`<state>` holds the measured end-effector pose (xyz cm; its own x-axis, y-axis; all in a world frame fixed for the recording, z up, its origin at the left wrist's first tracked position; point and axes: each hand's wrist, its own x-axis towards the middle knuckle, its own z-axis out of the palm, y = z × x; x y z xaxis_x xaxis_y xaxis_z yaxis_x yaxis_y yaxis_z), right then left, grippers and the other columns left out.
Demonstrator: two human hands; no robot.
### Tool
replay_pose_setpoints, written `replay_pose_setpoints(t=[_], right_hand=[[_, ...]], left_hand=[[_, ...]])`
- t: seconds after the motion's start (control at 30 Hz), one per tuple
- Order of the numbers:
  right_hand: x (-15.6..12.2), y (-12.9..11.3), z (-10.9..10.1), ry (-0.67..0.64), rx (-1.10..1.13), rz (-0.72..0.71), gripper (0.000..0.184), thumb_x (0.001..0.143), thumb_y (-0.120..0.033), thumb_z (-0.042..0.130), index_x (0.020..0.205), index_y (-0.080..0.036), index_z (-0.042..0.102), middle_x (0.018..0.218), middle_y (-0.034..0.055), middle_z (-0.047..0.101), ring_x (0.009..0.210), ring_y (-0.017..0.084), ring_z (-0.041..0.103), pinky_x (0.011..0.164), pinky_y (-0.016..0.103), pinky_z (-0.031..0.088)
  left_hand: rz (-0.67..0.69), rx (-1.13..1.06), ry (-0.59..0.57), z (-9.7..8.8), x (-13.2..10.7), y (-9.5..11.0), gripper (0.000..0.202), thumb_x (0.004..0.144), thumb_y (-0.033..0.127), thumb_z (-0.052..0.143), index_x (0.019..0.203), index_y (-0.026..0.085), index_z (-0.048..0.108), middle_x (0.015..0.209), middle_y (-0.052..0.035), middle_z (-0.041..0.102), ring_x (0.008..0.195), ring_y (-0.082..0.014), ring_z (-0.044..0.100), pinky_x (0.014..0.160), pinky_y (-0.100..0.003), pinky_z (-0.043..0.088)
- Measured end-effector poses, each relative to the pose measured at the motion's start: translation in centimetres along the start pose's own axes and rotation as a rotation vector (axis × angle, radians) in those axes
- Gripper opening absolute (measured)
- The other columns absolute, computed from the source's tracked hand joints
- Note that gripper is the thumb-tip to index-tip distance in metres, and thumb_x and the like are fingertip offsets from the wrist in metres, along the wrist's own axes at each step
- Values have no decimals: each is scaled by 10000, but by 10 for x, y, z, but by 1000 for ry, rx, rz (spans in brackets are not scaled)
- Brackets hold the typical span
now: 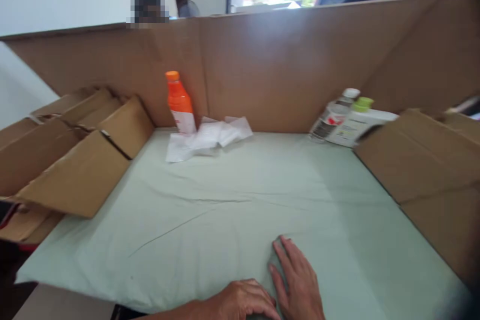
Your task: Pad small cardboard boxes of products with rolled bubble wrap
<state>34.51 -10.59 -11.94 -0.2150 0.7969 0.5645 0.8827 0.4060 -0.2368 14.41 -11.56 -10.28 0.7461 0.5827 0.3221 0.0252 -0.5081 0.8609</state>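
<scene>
My left hand (245,300) comes in from the bottom edge and rests low over the pale green cloth (240,220). Its fingers are loosely bent towards the right, with a shaded gap beneath them; I see no object in it. Just to its right, my right hand (300,282) lies on the cloth with fingers stretched forward and slightly apart, holding nothing. The two hands are close together, near the cloth's front edge. Crumpled white sheets (213,136) lie at the back of the cloth, well beyond both hands.
An orange bottle (182,105) stands tilted at the back left. A clear bottle (332,117) and a white bottle with green cap (350,127) lean at the back right. Cardboard panels (281,65) wall the back; cardboard flaps (82,170) flank the left. A person (150,7) is beyond.
</scene>
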Motion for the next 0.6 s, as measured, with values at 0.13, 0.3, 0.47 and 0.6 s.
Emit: replay_pose_setpoints(t=[0.13,0.3,0.47,0.6], right_hand=[[32,-60,39,-35,96,-295,431,969,-285,469,1385,-201,545,1416,118,597,1283,291,575,974,419,492],[58,-85,52,-111,132,-409,392,968,-302,510,1334,-186,583,1361,127,641,1226,298,626,930,405,542],[68,-86,46,-144,112,-369,363,965,-311,534,1294,-178,608,1324,143,661,1196,308,647,898,426,576],[70,-94,41,-126,85,-340,323,971,-306,530,1259,-200,628,1295,118,681,1161,291,669,873,428,594]], left_hand=[[-132,393,331,-102,-36,26,330,847,165,587,1164,202,671,1046,-78,759,1025,-204,690,965,-348,536],[-361,1365,1030,-284,-115,86,328,870,176,598,1193,161,656,1315,-184,643,1386,-342,461,1140,-582,349],[-833,1584,1096,-371,-196,117,307,867,285,564,1094,115,682,1072,-215,725,1175,-404,610,1096,-679,319],[-631,1520,977,-362,-208,112,147,860,251,538,835,187,668,780,-91,735,799,-277,693,1096,-611,370]])
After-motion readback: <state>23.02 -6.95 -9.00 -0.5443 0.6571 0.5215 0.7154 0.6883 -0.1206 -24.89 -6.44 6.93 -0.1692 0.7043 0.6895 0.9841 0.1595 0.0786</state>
